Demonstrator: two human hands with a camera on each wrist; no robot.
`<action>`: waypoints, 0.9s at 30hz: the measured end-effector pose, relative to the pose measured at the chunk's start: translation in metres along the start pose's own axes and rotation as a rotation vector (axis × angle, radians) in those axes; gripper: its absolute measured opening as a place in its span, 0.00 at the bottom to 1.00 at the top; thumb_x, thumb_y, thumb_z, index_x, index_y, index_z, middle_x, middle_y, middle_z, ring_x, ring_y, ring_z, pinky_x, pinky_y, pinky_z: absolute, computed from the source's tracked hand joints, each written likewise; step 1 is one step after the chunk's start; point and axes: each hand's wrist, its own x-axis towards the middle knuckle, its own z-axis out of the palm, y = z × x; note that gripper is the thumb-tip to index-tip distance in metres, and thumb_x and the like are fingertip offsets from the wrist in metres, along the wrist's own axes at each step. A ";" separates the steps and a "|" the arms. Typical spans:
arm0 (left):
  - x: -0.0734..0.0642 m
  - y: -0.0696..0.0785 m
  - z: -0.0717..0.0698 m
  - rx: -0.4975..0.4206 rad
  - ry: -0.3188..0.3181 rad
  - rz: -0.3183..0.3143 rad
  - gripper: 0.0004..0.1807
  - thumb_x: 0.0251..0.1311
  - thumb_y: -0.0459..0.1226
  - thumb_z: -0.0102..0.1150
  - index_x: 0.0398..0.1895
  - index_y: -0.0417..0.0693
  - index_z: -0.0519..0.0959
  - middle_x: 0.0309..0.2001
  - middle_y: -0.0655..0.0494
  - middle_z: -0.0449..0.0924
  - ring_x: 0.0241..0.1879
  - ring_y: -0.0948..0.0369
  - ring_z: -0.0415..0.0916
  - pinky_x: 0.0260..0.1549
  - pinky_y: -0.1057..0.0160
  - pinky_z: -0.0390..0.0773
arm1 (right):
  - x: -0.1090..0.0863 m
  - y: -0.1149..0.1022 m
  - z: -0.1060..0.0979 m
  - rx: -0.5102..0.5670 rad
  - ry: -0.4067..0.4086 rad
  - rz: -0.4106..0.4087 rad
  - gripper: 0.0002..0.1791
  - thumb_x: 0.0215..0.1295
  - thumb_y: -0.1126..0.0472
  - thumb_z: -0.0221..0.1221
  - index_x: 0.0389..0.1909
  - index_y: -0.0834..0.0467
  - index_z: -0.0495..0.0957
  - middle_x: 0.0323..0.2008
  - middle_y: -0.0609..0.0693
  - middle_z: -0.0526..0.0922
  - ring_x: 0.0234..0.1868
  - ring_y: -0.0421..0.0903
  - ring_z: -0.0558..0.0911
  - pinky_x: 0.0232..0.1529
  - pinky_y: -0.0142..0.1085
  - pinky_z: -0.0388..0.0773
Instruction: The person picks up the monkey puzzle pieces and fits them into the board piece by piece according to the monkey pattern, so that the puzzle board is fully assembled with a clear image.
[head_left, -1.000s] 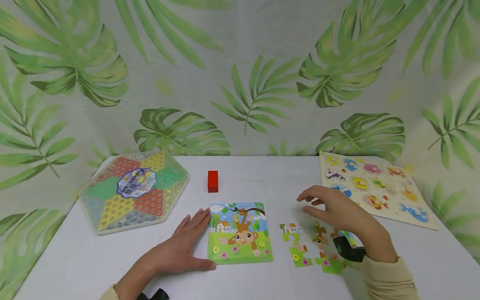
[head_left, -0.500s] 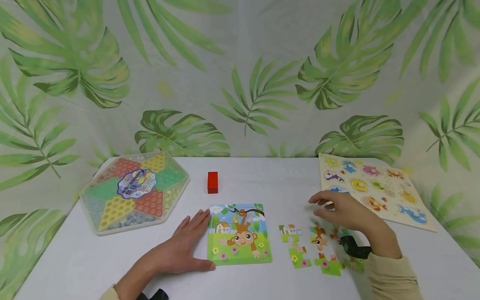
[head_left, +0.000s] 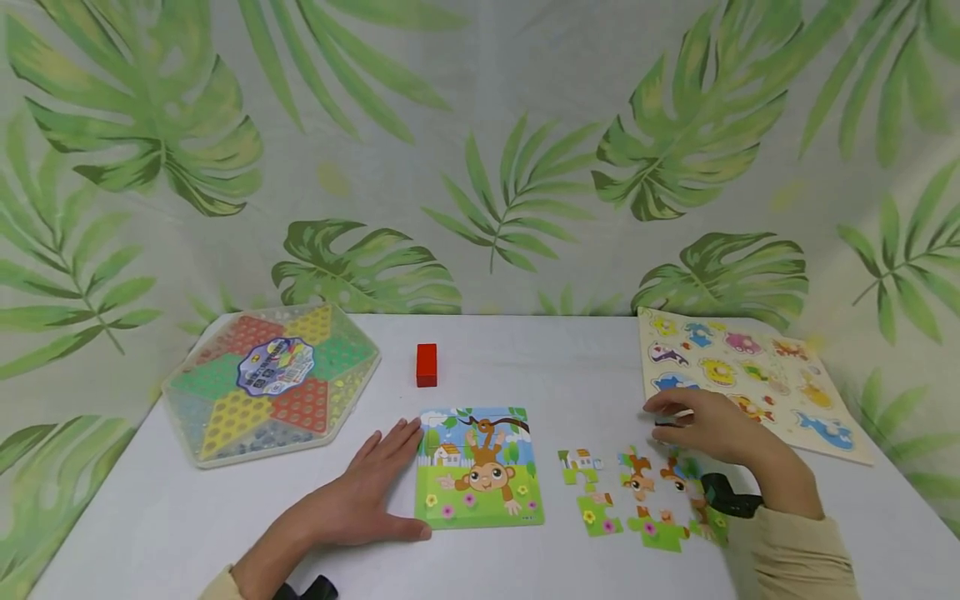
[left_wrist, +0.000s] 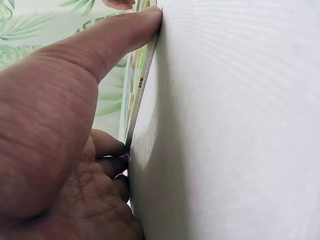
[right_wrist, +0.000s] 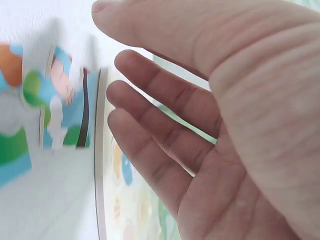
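Observation:
A square monkey picture puzzle (head_left: 480, 475) lies flat in the middle of the table. My left hand (head_left: 360, 504) rests on the cloth at its left side, thumb and fingertips at its edge; the left wrist view shows the thumb tip against the board's edge (left_wrist: 142, 82). Loose jigsaw pieces lie right of it, among them a house piece (head_left: 579, 461), a flower piece (head_left: 600, 515) and a monkey-face piece (head_left: 637, 482). Just behind these pieces, my right hand (head_left: 712, 423) hovers with bent, relaxed fingers; its palm (right_wrist: 220, 200) shows nothing held.
An animal knob puzzle board (head_left: 787, 412) lies at the back right, its front edge beside my right hand. A hexagonal Chinese checkers board (head_left: 240, 410) is at the left. A red block (head_left: 427, 367) stands behind the monkey puzzle. A leaf-patterned curtain (head_left: 525, 283) closes off the back.
My right hand has moved to the right and slightly forward toward the table's front, uncovering more of the loose pieces. The left hand and the monkey puzzle have stayed put.

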 end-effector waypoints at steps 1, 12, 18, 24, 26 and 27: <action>0.000 0.000 0.000 0.000 -0.001 0.001 0.66 0.51 0.62 0.73 0.82 0.35 0.49 0.84 0.46 0.44 0.83 0.45 0.37 0.79 0.36 0.38 | -0.001 0.002 -0.001 0.002 0.000 0.011 0.20 0.68 0.54 0.68 0.56 0.58 0.81 0.54 0.55 0.84 0.56 0.57 0.83 0.53 0.45 0.85; 0.001 -0.002 0.004 0.007 -0.001 -0.009 0.66 0.51 0.62 0.73 0.82 0.35 0.50 0.84 0.47 0.44 0.83 0.48 0.37 0.79 0.40 0.37 | -0.006 0.018 -0.005 0.026 -0.022 0.035 0.21 0.67 0.52 0.69 0.54 0.59 0.81 0.51 0.54 0.84 0.54 0.57 0.83 0.52 0.48 0.85; 0.000 -0.001 0.003 0.005 0.005 -0.003 0.66 0.51 0.62 0.73 0.82 0.35 0.50 0.84 0.46 0.45 0.83 0.47 0.37 0.79 0.38 0.37 | -0.005 0.022 -0.004 0.033 -0.028 0.030 0.22 0.65 0.53 0.70 0.55 0.60 0.81 0.51 0.54 0.84 0.53 0.57 0.83 0.52 0.48 0.85; 0.001 -0.001 0.004 0.002 -0.006 -0.021 0.66 0.50 0.63 0.73 0.82 0.37 0.50 0.84 0.49 0.44 0.84 0.49 0.36 0.79 0.40 0.36 | -0.005 0.025 -0.006 0.002 -0.043 0.046 0.24 0.63 0.56 0.71 0.57 0.61 0.80 0.51 0.55 0.84 0.52 0.55 0.83 0.51 0.46 0.84; 0.001 -0.001 0.004 0.006 -0.004 -0.019 0.66 0.50 0.63 0.73 0.82 0.37 0.50 0.84 0.49 0.44 0.84 0.49 0.36 0.79 0.40 0.36 | -0.005 0.026 -0.006 -0.009 -0.039 0.051 0.23 0.63 0.58 0.72 0.57 0.61 0.80 0.51 0.54 0.84 0.52 0.54 0.82 0.50 0.45 0.84; 0.002 -0.002 0.004 0.006 -0.003 -0.019 0.66 0.50 0.63 0.74 0.82 0.37 0.50 0.84 0.49 0.44 0.84 0.49 0.36 0.79 0.40 0.36 | -0.005 0.026 -0.006 -0.010 -0.038 0.048 0.23 0.62 0.59 0.72 0.57 0.61 0.80 0.50 0.55 0.84 0.51 0.55 0.82 0.50 0.46 0.84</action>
